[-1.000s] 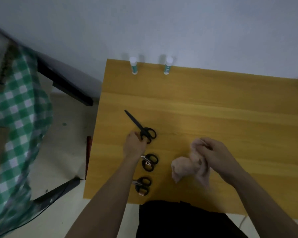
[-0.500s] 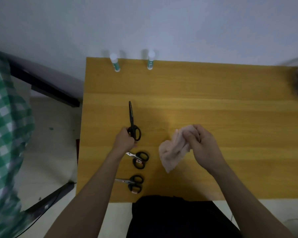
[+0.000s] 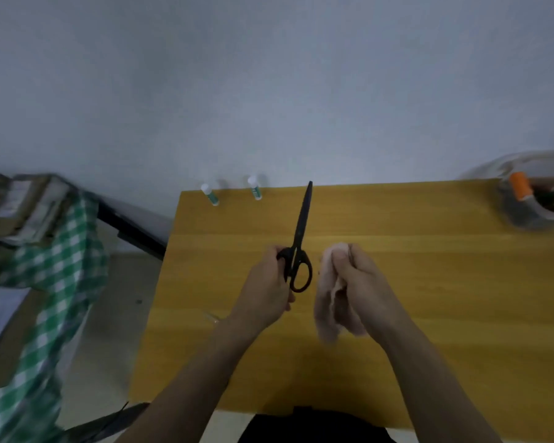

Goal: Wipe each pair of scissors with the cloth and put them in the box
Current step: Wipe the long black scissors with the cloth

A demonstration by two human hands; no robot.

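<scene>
Scissors (image 3: pixel 299 238) with black handles and long dark blades stand lifted above the wooden surface (image 3: pixel 429 282), held by the left hand (image 3: pixel 266 292). Its fingers (image 3: pixel 274 252) curl around the handle loops, and the closed blades point up and away from the person, the tip reaching the far edge of the surface in this view. Just to the right, the right hand (image 3: pixel 362 282) grips a pale pink cloth (image 3: pixel 330 302), with its fingers bunched tight around the upper part so that the rest of the fabric hangs down below the palm. Cloth and scissors are close beside each other but apart; a narrow gap of bare wood shows between the handle loop and the fabric.

Behind the left wrist, a thin metal tip of another pair of scissors (image 3: pixel 212 315) peeks out on the surface; the rest is hidden by the arm. Two small white tubes with green labels (image 3: pixel 210 195) (image 3: pixel 255 188) stand near the far left corner, against the grey wall (image 3: pixel 269 91). At the far right edge sits a blurred clear box (image 3: pixel 534 199) with an orange clip on its rim; what it holds cannot be made out. To the left, off the surface, a green and white checked fabric (image 3: pixel 55 266) drapes over stacked items, and a dark garment (image 3: pixel 314 426) shows at the bottom edge.
</scene>
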